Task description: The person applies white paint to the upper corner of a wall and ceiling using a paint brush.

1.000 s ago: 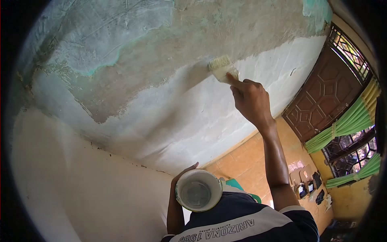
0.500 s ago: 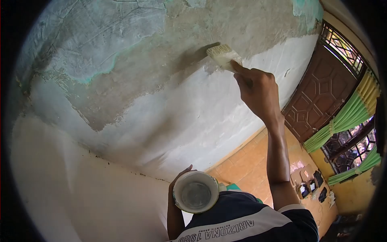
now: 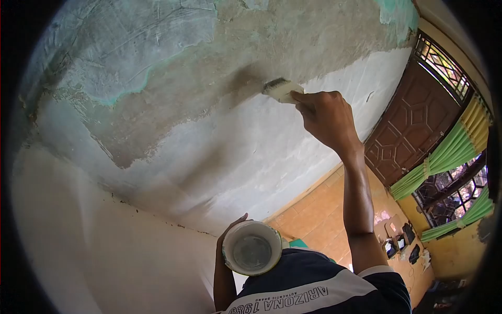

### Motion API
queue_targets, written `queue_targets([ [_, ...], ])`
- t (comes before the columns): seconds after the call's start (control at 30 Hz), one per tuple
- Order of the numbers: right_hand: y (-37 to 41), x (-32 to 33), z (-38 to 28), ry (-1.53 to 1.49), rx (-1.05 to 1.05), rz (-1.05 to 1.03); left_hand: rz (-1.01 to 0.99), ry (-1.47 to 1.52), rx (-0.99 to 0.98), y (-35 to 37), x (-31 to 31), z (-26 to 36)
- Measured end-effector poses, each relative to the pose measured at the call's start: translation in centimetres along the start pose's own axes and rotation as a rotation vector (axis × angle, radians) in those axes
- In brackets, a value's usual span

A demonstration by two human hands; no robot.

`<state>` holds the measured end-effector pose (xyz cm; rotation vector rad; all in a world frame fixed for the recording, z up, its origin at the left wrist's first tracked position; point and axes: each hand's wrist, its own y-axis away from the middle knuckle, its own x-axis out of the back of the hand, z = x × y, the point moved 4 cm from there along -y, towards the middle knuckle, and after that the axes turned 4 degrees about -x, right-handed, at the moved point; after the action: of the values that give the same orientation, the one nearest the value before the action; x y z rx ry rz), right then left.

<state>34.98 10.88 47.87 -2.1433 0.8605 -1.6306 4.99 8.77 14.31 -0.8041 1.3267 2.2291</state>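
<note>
My right hand [image 3: 327, 116] is closed round a wide paintbrush [image 3: 283, 92], its bristles at the wall along the border between white paint and bare grey-brown plaster. The wall [image 3: 251, 136] is white in its lower part, and old blue-green paint [image 3: 130, 89] shows higher up. Low by my body, my left hand [image 3: 230, 228] grips the side of a round paint tub [image 3: 252, 248] with a pale rim. Thin greyish-white liquid shows inside it. Most of the left fingers are hidden behind the tub.
A brown panelled door [image 3: 413, 112] stands at the right, beside a barred window with green curtains [image 3: 439, 162]. Boxes and dark items [image 3: 400, 240] lie on the orange tiled floor [image 3: 308, 209]. A white side wall [image 3: 125, 251] meets the painted wall at the left.
The paintbrush in my right hand has moved down and slightly left along the wall, and its bristles have tilted. My left hand keeps the tub in nearly the same spot.
</note>
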Motion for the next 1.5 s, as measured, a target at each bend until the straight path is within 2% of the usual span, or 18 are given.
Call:
queue_targets([
  [0.03,0.0,0.1,0.1,-0.021,0.017,0.035,0.003,0.000,0.000,0.7,-0.6,-0.4],
  [0.1,0.6,0.4,0.2,-0.057,0.015,0.067,0.231,-0.214,-0.361,2.5,-2.0,0.5],
  [0.23,0.8,1.4,-0.3,-0.108,-0.036,0.167,0.178,-0.199,-0.214,1.9,-1.9,0.5],
  [0.33,0.8,-2.3,1.6,-0.027,0.149,0.087,0.214,-0.316,-0.371,0.0,0.1,0.9],
  [0.4,1.5,-2.8,1.5,0.041,0.062,-0.107,0.046,-0.233,0.198,-0.4,-0.5,0.7],
  [0.57,1.4,-2.0,1.7,0.045,-0.042,-0.225,0.156,-0.432,-0.036,-0.5,-1.2,0.0],
  [0.63,0.5,-0.9,1.1,-0.012,0.008,-0.086,0.182,-0.499,-0.058,-1.6,-0.2,-0.1],
  [0.7,0.0,0.0,0.2,-0.031,0.017,-0.077,0.011,-0.373,0.287,-4.7,2.1,-1.2],
  [0.73,0.0,0.4,0.0,-0.054,0.014,-0.031,0.015,-0.374,0.289,-2.6,0.7,-1.6],
  [0.8,0.2,0.1,0.5,-0.102,0.067,0.101,0.108,-0.572,-0.189,2.6,-3.7,-0.4],
  [0.9,1.1,-0.7,0.5,-0.106,0.050,0.171,0.157,-0.514,-0.038,1.9,-3.3,-0.6],
  [1.0,1.9,-3.6,1.5,-0.042,0.082,0.073,0.166,-0.451,0.094,-0.4,-1.3,-1.2],
  [1.03,2.2,-4.1,1.7,-0.006,0.049,0.000,0.167,-0.450,0.097,0.5,-1.8,-1.5],
  [1.1,2.3,-3.2,2.3,0.015,0.041,-0.057,0.137,-0.547,-0.113,2.7,-4.0,-1.1],
  [1.17,1.9,-2.3,2.2,0.034,0.035,-0.106,0.152,-0.542,-0.077,2.1,-3.5,-1.2],
  [1.33,0.1,0.3,0.7,-0.085,0.051,0.015,0.130,-0.519,-0.119,1.0,-3.0,-1.3],
  [1.4,0.1,0.6,0.6,-0.214,0.080,0.192,0.141,-0.411,0.186,-1.4,-1.1,-1.9],
  [1.5,0.6,0.5,0.4,-0.183,-0.015,0.232,0.176,-0.413,0.128,0.6,-2.6,-1.6],
])
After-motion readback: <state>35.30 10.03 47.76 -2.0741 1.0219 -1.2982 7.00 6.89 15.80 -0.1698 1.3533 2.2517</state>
